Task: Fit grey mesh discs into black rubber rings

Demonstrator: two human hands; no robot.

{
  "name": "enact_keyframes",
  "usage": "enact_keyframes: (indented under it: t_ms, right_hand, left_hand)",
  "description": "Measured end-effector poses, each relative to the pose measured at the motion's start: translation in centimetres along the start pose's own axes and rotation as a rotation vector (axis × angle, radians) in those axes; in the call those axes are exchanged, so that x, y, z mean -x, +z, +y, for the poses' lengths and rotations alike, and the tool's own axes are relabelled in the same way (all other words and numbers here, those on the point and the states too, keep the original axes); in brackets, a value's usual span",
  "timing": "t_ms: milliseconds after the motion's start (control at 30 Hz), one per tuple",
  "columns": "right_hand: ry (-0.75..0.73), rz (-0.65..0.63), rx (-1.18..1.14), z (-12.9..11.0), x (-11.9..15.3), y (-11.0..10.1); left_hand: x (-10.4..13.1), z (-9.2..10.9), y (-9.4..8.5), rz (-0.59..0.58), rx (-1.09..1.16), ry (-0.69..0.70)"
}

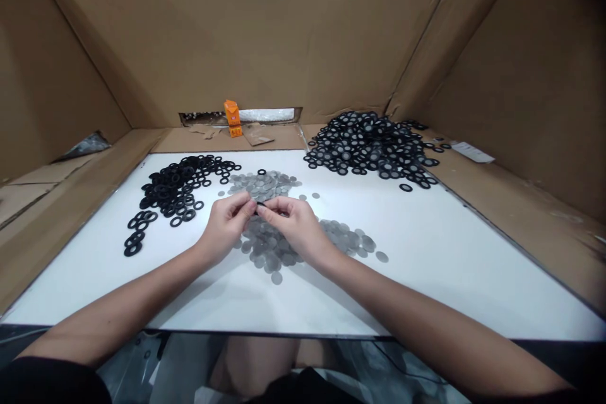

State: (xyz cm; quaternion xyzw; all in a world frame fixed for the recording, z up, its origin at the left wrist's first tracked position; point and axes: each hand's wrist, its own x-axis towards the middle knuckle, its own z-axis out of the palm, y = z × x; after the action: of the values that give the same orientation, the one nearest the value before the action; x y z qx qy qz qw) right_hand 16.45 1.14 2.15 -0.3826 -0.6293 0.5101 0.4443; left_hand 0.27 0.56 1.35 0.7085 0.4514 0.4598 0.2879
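Note:
Between the fingertips of both hands is a black rubber ring [259, 205], mostly covered by the fingers. My left hand [228, 221] pinches its left side, and my right hand [293, 221] pinches its right side. Whether a disc sits inside the ring is hidden. Below and around the hands lies a spread of thin grey mesh discs [272, 255]. To the left is a heap of black rings [173, 183] with open centres. At the back right stands a larger pile of black rings with grey centres [372, 145].
Cardboard walls [237, 31] enclose the white table [449, 265] at the back and sides. An orange carton [232, 117] stands behind the table by a slot in the cardboard. A white paper slip [472, 153] lies at the right. One lone ring [262, 172] rests among the far discs.

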Motion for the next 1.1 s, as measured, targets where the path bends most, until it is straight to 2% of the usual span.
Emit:
enact_keyframes:
  t_ms: [67,133,300,367,433,500,567,633,700,833,900,967,1100]
  right_hand:
    - [0.002,0.007,0.006,-0.1,0.0,-0.1]
    - [-0.004,0.008,0.039,-0.1,-0.1,-0.3]
    - [-0.041,-0.079,0.235,-0.1,-0.3,-1.2]
    - [-0.072,-0.077,0.273,0.0,-0.3,-1.2]
    - [-0.068,-0.048,0.221,-0.1,-0.2,-0.9]
    - [-0.017,-0.027,0.079,-0.1,0.0,-0.3]
    - [0.036,-0.009,-0.098,-0.2,0.3,0.4]
    - [0.050,0.001,-0.242,-0.2,0.5,1.0]
    - [0.046,-0.004,-0.306,-0.1,0.7,1.3]
    - [0.060,-0.027,-0.225,0.0,0.7,1.0]
    - [0.054,-0.021,-0.160,-0.1,0.5,0.7]
    - [0.048,0.004,-0.115,-0.1,0.4,0.6]
    - [0.061,0.045,-0.123,0.0,0.2,0.7]
  left_hand:
    - [-0.1,0.1,0.1,0.053,-0.049,0.015]
    - [-0.5,0.3,-0.1,0.031,-0.096,0.034]
    - [-2.1,0.1,-1.3,-0.296,-0.145,0.075]
    - [-2.2,-0.1,-1.5,-0.351,-0.158,0.101]
    - [-1.7,-0.2,-1.1,-0.270,-0.172,0.143]
    - [-0.9,-0.1,-0.4,-0.099,-0.145,0.143]
    - [0.0,0.1,0.5,0.058,-0.060,0.073]
    - [0.5,0.3,1.1,0.144,0.040,0.012]
    - [0.4,0.5,1.1,0.124,0.107,-0.005]
    - [-0.6,0.5,-0.5,-0.090,0.072,0.035]
    - [-1.0,0.3,-1.1,-0.144,0.009,0.068]
    - [-1.0,0.1,-1.1,-0.084,-0.086,0.119]
    - [-0.4,-0.2,0.1,0.132,-0.264,0.201]
